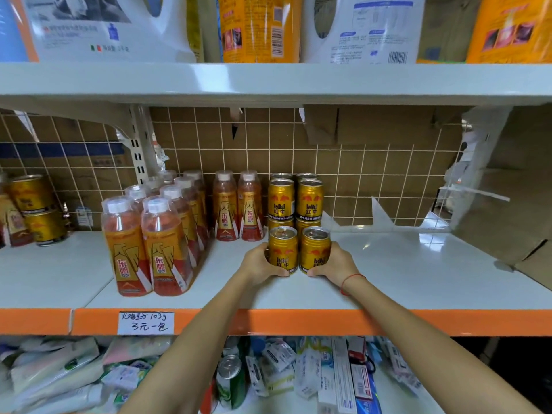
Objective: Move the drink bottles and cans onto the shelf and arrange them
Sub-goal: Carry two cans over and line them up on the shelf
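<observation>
At the centre of the frame, two gold cans stand side by side on the white shelf [403, 264]. The left hand [258, 264] curls around the left can [283, 249], thumb across its lower front; the right hand [336, 262] wraps the right can [315, 249] the same way. Just behind them, stacked gold cans [295, 201] sit against the wire grid back. Left of the stack stand two orange drink bottles [238, 206], and further left a shrink-wrapped pack of bottles [155, 231] runs toward the shelf front. A handwritten price tag [145, 323] hangs on the orange shelf edge at lower left.
</observation>
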`<state>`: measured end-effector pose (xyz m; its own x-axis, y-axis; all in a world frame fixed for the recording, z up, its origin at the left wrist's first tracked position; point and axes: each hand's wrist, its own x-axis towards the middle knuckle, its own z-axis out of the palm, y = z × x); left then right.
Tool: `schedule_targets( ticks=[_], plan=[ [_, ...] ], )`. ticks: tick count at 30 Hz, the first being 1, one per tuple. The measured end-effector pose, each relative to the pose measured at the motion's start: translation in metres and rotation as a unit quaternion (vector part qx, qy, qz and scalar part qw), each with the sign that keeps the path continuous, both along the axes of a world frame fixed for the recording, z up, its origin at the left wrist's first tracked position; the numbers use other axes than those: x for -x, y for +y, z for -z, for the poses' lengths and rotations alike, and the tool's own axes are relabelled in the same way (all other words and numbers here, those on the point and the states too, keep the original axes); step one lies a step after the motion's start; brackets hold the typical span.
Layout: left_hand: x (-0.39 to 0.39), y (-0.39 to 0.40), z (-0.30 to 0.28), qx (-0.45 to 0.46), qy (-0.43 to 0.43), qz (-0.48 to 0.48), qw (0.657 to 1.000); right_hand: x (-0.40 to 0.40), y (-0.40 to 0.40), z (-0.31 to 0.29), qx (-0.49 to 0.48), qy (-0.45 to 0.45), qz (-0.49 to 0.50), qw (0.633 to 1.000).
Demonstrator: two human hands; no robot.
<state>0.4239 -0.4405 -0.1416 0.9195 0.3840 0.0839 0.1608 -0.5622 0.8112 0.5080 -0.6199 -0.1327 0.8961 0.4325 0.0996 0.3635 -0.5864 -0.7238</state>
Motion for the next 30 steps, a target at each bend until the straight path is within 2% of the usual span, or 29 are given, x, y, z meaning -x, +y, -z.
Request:
schedule_targets(
  ticks=[30],
  plan=[
    [-0.017, 0.019, -0.001, 0.024, 0.018, 0.029, 0.999, -0.016, 0.015, 0.002, -0.007, -0.002, -0.021, 1.0]
  ],
)
